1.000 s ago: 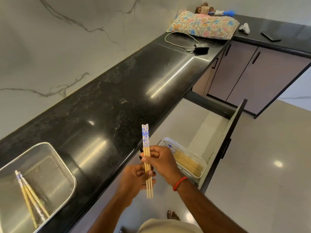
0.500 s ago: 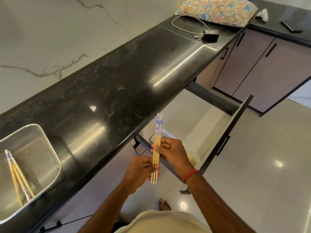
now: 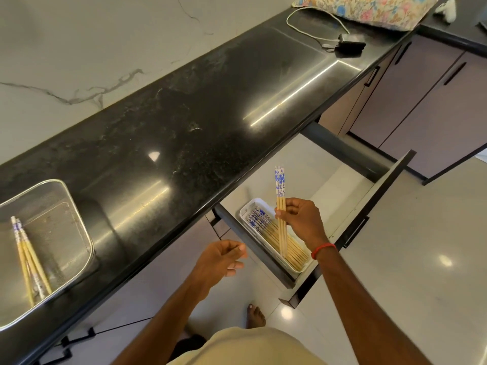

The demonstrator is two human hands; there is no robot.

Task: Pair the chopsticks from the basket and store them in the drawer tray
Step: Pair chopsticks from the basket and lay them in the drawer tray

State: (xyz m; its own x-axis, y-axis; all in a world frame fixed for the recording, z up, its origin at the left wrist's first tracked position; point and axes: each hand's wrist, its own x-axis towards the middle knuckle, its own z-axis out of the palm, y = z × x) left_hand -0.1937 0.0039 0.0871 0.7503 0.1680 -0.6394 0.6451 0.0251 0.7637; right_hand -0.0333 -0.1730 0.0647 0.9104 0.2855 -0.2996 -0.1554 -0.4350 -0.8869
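Observation:
My right hand (image 3: 300, 219) pinches a pair of bamboo chopsticks (image 3: 281, 191) with blue-and-white tops, held nearly upright over the white tray (image 3: 246, 209) in the open drawer (image 3: 379, 196). Several chopsticks lie side by side in that tray. My left hand (image 3: 221, 259) hangs below the counter edge, left of the drawer, fingers loosely curled and holding nothing. At the far left, a metal mesh basket (image 3: 79, 219) on the black counter holds a few more chopsticks (image 3: 26, 256).
A black stone counter (image 3: 197, 106) runs along a marble wall. At its far end lie a floral pillow (image 3: 369, 9), a white cable and a black charger (image 3: 350, 46). Closed cabinets (image 3: 421, 101) stand beyond the drawer. My bare foot (image 3: 255, 316) is on the tiled floor.
My left hand has let go of the pair and dropped away to the left. My right hand alone has carried the chopsticks right, over the drawer tray.

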